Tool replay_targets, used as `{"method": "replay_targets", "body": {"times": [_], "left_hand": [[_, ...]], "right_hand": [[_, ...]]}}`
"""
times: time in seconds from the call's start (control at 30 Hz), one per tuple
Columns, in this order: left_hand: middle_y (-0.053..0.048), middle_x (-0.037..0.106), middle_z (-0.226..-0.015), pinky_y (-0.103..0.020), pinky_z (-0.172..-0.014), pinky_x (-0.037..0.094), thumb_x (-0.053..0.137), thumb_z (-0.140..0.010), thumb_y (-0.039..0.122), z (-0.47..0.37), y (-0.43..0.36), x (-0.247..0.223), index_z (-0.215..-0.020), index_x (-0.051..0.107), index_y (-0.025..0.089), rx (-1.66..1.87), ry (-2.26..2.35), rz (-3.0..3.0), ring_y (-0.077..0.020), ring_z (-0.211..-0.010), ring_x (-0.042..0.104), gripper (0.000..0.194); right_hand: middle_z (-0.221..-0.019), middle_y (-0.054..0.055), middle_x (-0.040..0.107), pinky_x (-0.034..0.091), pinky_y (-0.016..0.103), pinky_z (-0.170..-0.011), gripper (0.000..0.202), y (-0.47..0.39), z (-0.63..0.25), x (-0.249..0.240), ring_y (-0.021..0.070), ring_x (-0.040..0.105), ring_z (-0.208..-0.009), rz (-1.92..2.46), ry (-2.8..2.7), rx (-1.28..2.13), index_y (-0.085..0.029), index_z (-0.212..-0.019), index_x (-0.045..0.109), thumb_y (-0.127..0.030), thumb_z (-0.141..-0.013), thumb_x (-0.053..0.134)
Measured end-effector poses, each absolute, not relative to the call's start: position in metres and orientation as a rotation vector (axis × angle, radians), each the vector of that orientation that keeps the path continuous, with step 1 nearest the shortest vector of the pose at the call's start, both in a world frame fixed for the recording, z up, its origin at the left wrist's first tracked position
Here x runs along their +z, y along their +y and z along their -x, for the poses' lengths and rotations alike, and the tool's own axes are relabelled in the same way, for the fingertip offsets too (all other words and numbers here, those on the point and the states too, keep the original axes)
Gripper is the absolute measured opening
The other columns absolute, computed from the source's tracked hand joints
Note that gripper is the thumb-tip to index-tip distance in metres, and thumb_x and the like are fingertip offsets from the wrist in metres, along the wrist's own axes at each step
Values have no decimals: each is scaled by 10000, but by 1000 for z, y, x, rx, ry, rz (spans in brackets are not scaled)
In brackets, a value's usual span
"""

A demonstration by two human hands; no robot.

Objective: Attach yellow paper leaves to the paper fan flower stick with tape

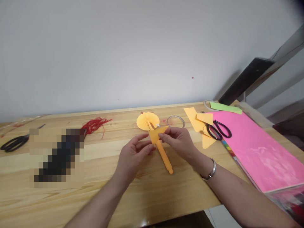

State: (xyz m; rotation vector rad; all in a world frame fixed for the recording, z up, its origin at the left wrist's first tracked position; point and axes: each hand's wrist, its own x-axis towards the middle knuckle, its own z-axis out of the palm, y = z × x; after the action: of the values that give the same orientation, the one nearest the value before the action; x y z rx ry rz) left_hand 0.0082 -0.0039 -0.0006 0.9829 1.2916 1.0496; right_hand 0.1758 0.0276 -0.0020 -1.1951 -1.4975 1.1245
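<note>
Between my two hands is a small folded piece of orange paper (154, 135), held up over the table. My right hand (179, 141) pinches its right side between thumb and fingers. At its lower left edge, the curled fingers and thumb of my left hand (134, 155) hold it. Below the paper lies an orange tube (164, 157) with a narrower end, its upper part hidden behind paper and fingers. Just beyond my hands rests a round pleated fan of orange paper (147, 121) with a strip down its middle.
A ring-shaped bangle (176, 117) lies behind my right hand. To the right are orange paper scraps (190, 117), black-handled scissors (222, 129), pink paper sheets (258, 148) and a green strip (225, 107). Leftward are red strings (95, 125), a blurred dark object (59, 158) and more scissors (15, 143).
</note>
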Motion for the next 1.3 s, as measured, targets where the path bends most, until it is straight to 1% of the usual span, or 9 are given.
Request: {"method": "replay_targets", "body": {"times": [0.1, 0.23, 0.33, 0.43, 0.5, 0.7, 0.9, 1.07, 1.3], "left_hand": [[-74, 695, -1028, -246, -573, 506, 731, -665, 333, -6, -5, -3, -1135, 581, 207, 1126, 1404, -1176, -127, -616, 643, 509], [-69, 494, -1341, -252, -577, 495, 695, -715, 241, -4, -10, -6, -1110, 607, 273, 1264, 1314, -1534, -64, -560, 565, 406], [-61, 558, -1255, -265, -625, 510, 657, -749, 204, -5, -14, -8, -971, 675, 256, 1253, 1289, -1674, -99, -628, 602, 228], [-54, 640, -1119, -286, -737, 516, 643, -756, 199, -5, -16, -8, -798, 702, 244, 1270, 1344, -1712, -190, -888, 632, 84], [-47, 668, -1056, -303, -776, 517, 654, -746, 212, -5, -15, -7, -749, 694, 241, 1272, 1378, -1657, -214, -948, 624, 50], [-20, 702, -978, -289, -668, 545, 684, -726, 268, -8, -9, 1, -723, 646, 205, 1332, 1385, -1163, -144, -659, 662, 73], [-42, 710, -919, -273, -729, 547, 716, -712, 278, -4, 1, -6, -768, 669, 158, 1377, 1145, -807, -146, -764, 678, 140], [-34, 715, -796, -220, -712, 546, 728, -704, 228, -2, 6, -10, -747, 675, 147, 1383, 1040, -672, -126, -756, 675, 106], [-25, 713, -753, -171, -708, 543, 720, -711, 178, -1, 6, -10, -716, 674, 138, 1373, 990, -551, -104, -743, 674, 61]], "right_hand": [[-611, 5, 571, 386, 267, -578, 193, 25, -179, -2, 124, 487, -596, 1126, -1851, 633, -180, -629, 563, -247, -810, 548], [-689, 42, 599, 349, 314, -657, 209, 21, -181, -1, 152, 487, -679, 946, -2306, -24, -168, -721, 587, -161, -872, 443], [-686, 41, 582, 334, 326, -677, 252, 18, -182, 0, 152, 457, -663, 863, -2475, -259, -164, -728, 582, -105, -886, 394], [-705, 41, 580, 345, 331, -705, 253, 16, -182, 0, 154, 457, -676, 832, -2509, -316, -164, -742, 581, -89, -889, 389], [-740, 43, 597, 358, 330, -732, 234, 18, -182, -2, 159, 480, -717, 820, -2476, -279, -165, -769, 588, -93, -891, 401], [-917, 66, 643, 425, 320, -797, 107, 30, -182, -12, 169, 542, -882, 832, -2184, 172, -166, -848, 610, -140, -862, 508], [-917, 56, 610, 460, 323, -833, 60, 34, -181, -18, 162, 555, -913, 933, -1926, 558, -188, -823, 653, -157, -810, 603], [-787, 17, 595, 461, 269, -658, 90, 36, -182, -15, 121, 528, -705, 1132, -1781, 784, -205, -844, 696, -206, -761, 661], [-492, -40, 568, 440, 221, -462, 288, 35, -179, -10, 76, 492, -434, 1197, -1406, 1410, -168, -914, 703, -317, -668, 731]]}}
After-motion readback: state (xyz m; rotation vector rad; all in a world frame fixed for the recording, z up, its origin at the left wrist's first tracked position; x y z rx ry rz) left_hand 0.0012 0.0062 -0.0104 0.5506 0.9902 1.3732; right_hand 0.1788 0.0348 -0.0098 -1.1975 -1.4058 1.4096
